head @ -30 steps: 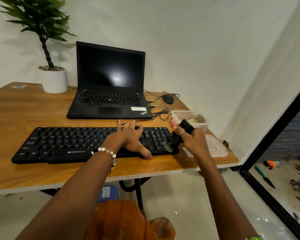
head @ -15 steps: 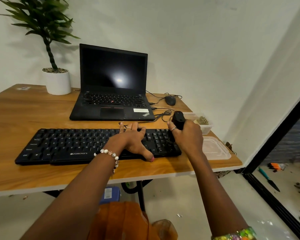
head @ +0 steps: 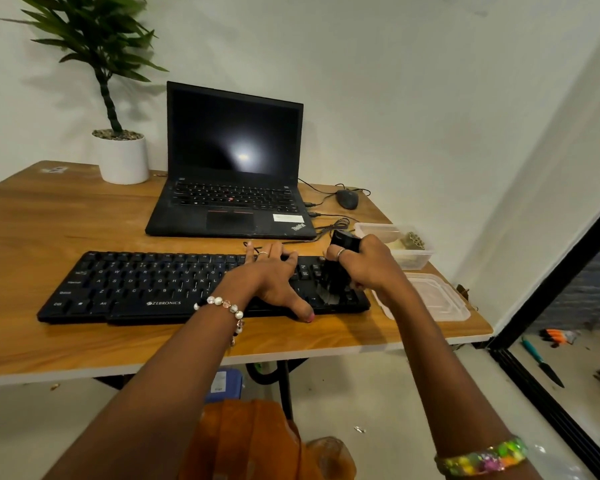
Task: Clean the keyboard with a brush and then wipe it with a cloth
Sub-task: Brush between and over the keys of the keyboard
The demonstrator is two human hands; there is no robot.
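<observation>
A black keyboard [head: 146, 285] lies along the front of the wooden desk [head: 42, 220]. My left hand [head: 274, 282] rests flat on its right-centre keys, fingers spread, thumb at the front edge. My right hand [head: 368, 268] grips a black brush [head: 336, 268] held upright, its bristles down on the keys at the keyboard's right end. No cloth is visible.
An open black laptop [head: 232, 168] stands behind the keyboard, with a mouse [head: 347, 199] and cables to its right. A potted plant [head: 122, 157] is at the back left. A clear plastic box [head: 416, 254] and its lid [head: 437, 299] sit by the right desk edge.
My right hand swung the brush from the keyboard's right front corner up to its back edge, then down onto the right-end keys. My left hand stayed put.
</observation>
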